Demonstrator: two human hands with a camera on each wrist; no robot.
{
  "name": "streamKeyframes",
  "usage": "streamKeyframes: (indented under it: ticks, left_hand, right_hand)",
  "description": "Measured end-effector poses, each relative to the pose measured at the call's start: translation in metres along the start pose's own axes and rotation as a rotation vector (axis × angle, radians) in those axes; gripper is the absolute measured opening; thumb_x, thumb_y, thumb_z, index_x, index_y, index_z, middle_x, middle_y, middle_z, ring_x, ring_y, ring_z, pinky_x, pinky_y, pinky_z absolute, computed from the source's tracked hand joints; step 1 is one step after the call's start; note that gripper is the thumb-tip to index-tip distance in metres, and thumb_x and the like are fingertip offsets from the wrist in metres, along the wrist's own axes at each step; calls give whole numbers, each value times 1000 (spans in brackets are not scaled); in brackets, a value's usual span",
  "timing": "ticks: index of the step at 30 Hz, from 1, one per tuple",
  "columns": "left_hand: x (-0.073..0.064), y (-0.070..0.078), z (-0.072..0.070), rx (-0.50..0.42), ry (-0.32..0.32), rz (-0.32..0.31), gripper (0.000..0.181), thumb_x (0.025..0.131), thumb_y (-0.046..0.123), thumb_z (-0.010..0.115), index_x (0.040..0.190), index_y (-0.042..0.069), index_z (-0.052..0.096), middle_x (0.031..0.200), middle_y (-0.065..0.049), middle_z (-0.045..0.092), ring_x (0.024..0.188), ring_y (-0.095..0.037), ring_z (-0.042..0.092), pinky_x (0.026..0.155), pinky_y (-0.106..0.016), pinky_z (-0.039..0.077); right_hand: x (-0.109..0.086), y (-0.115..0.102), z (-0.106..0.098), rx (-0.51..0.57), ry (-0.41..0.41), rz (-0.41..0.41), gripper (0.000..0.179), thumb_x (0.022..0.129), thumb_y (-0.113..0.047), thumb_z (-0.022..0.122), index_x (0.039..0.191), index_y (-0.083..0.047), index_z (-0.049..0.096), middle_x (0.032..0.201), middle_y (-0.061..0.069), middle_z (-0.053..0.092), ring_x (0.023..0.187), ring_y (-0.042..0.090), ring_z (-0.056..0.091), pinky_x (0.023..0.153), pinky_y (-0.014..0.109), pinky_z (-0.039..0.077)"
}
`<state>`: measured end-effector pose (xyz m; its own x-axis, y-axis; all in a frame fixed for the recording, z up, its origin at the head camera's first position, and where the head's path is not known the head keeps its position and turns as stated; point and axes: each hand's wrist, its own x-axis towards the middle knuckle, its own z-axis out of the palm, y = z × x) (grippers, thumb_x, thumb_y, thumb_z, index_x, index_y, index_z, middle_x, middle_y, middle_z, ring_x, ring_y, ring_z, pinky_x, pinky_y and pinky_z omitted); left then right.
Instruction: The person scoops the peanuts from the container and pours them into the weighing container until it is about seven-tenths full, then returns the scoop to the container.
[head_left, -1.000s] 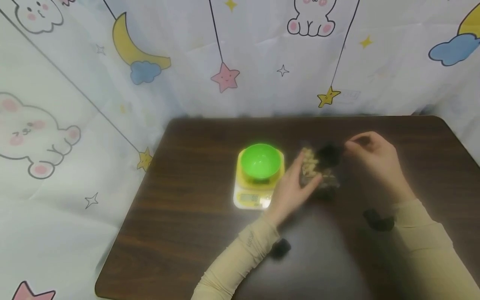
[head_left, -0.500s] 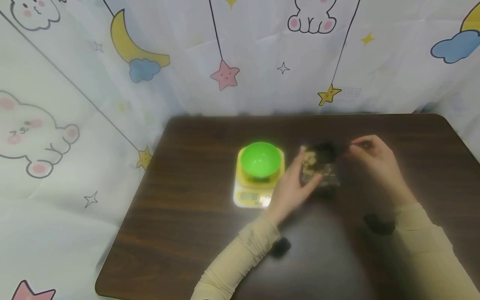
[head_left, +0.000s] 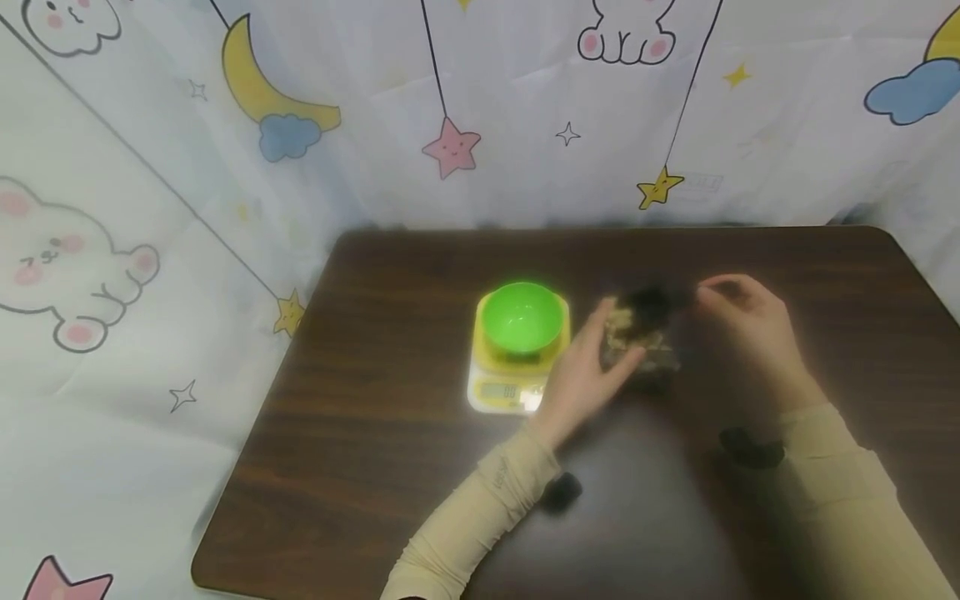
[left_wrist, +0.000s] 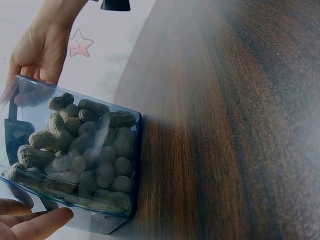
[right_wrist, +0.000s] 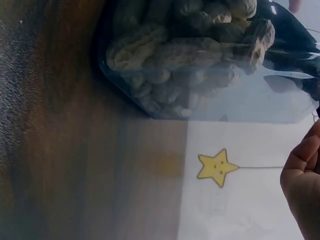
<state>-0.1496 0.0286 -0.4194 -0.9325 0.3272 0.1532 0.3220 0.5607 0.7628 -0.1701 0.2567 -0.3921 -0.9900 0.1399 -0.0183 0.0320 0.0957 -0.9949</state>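
A clear plastic box (head_left: 662, 360) holds several unshelled peanuts (left_wrist: 87, 150) and stands on the table right of a kitchen scale. My left hand (head_left: 585, 375) grips the box's near left side, thumb and fingers apart against its walls. My right hand (head_left: 750, 321), to the right of the box, pinches the handle of a black scoop (head_left: 649, 305). The scoop's head sits inside the box, at the peanuts, as the left wrist view also shows the scoop (left_wrist: 19, 137). Much of its handle is blurred in the head view.
A green bowl (head_left: 521, 318) sits on the yellow and white scale (head_left: 483, 398), whose display appears to read zero. Dark blurred shapes (head_left: 561, 493) lie close to both wrists. A printed curtain (head_left: 510, 100) hangs behind the brown table (head_left: 360, 375).
The scoop's head has shifted slightly left and lower into the peanuts, and my right hand has stayed close by. My left hand keeps its hold on the box.
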Motion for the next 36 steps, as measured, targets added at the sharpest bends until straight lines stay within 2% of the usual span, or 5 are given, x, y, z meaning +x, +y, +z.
streamKeyframes:
  ticks: [8,15,27,31,36]
  left_hand:
    - [2,1,-2,13,3,6,76,91,55,47,149,33,4,155,7,22,137,-18,35,111,-34,36]
    - [4,1,-3,15,7,10,79,90,57,46,150,31,2,154,-2,27,138,-20,35,112,-35,35]
    - [1,3,-3,-37,-1,-11,77,90,56,48,150,29,8,154,5,26,132,-19,44,108,-31,40]
    - [1,2,-3,-83,-2,-28,77,88,57,51,149,32,10,138,-6,51,87,-17,67,79,-25,56]
    - [1,3,-4,-126,-15,-42,78,86,57,53,148,36,10,135,-6,53,42,-10,45,50,-18,48]
  right_hand:
    - [-6,0,6,-53,67,60,29,85,-32,67,110,-17,59,82,-12,67,71,5,64,59,19,54]
    - [-10,0,8,190,-21,-37,34,82,-12,71,113,-5,59,88,0,69,72,14,68,59,26,58]
    - [-10,3,-9,-84,-89,-68,24,94,-23,56,116,-16,60,80,-11,69,70,3,63,55,18,51]
    - [-10,5,-10,-165,-68,-84,22,94,-21,55,115,-19,60,77,-16,68,70,0,61,55,18,48]
    - [-12,1,-6,-264,-24,-74,23,94,-28,54,116,-20,58,73,-20,64,67,0,59,53,19,47]
